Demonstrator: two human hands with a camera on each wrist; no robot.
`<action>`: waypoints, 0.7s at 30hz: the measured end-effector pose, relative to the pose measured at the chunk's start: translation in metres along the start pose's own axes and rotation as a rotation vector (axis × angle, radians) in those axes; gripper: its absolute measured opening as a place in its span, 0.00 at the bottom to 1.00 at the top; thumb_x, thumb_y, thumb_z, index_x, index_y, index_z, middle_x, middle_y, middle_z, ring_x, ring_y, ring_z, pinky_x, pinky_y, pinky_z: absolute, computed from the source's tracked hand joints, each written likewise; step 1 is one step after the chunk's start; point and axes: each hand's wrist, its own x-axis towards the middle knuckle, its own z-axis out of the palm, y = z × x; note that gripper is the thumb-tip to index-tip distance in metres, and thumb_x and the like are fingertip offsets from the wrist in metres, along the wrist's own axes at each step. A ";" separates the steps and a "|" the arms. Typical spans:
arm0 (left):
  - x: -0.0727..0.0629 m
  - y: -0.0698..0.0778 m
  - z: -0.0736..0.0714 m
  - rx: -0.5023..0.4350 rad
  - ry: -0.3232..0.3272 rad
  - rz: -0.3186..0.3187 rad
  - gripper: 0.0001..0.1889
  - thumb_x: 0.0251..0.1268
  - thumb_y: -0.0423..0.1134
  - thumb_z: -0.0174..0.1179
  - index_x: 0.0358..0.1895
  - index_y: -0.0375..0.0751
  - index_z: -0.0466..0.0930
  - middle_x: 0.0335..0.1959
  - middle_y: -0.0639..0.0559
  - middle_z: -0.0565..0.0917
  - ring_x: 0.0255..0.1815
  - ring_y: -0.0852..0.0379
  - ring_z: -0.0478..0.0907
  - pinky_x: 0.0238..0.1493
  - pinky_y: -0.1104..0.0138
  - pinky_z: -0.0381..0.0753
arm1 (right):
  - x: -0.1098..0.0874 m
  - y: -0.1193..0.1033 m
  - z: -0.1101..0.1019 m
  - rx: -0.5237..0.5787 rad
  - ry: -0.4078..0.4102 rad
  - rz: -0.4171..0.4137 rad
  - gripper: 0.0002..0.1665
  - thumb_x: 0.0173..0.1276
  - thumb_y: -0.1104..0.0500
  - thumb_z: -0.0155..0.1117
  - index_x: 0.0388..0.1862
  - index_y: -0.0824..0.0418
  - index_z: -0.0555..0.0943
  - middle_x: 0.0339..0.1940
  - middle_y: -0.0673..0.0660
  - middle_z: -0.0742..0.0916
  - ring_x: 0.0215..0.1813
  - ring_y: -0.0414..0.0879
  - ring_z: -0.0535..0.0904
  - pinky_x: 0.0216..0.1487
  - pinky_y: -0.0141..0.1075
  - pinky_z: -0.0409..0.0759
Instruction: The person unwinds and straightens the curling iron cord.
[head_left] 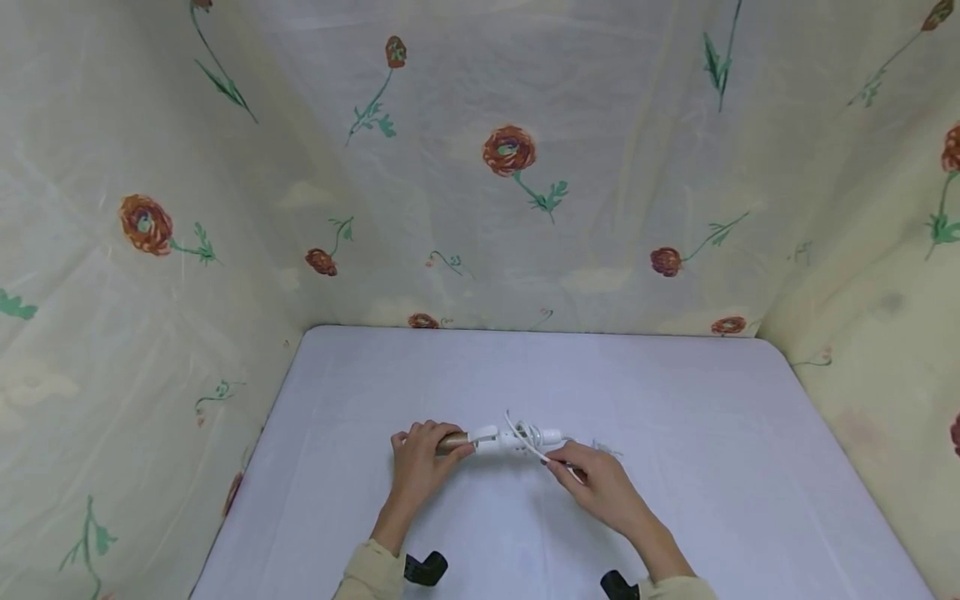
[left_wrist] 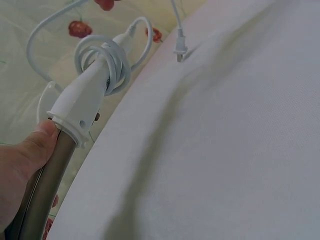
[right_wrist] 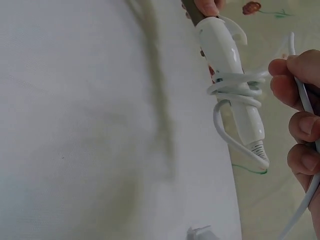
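My left hand (head_left: pixel 422 460) grips the bronze barrel (left_wrist: pixel 54 167) of a curling iron (left_wrist: pixel 80 97), thumb up against the base of its white handle. The iron is held raised, its handle pointing right in the head view. A white cord (right_wrist: pixel 239 91) is wound in several loops around the handle. To the right, my right hand (head_left: pixel 600 483) pinches a length of this cord between thumb and fingers, a little off the handle. The cord's two-pin plug (left_wrist: pixel 180 46) hangs at the loose end, close over the table in the left wrist view.
A table with a white cover (head_left: pixel 675 400) lies below both hands. Cloth walls printed with red flowers (head_left: pixel 510 150) stand behind it and on both sides. Dark wrist camera mounts (head_left: pixel 426 569) sit at the sleeves.
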 end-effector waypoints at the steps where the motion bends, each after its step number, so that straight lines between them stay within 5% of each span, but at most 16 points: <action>1: 0.000 0.000 0.000 0.001 -0.001 0.003 0.19 0.49 0.59 0.66 0.41 0.54 0.83 0.33 0.55 0.84 0.35 0.56 0.74 0.46 0.53 0.60 | 0.001 0.000 -0.001 -0.004 0.001 0.006 0.05 0.62 0.60 0.67 0.37 0.53 0.85 0.23 0.37 0.76 0.20 0.26 0.59 0.20 0.24 0.62; 21: -0.003 -0.005 0.005 -0.016 -0.041 0.049 0.19 0.51 0.61 0.63 0.42 0.56 0.83 0.32 0.59 0.83 0.36 0.58 0.74 0.48 0.51 0.60 | 0.009 0.004 -0.011 -0.024 0.099 -0.085 0.08 0.56 0.66 0.69 0.35 0.59 0.86 0.23 0.39 0.78 0.22 0.27 0.61 0.22 0.20 0.61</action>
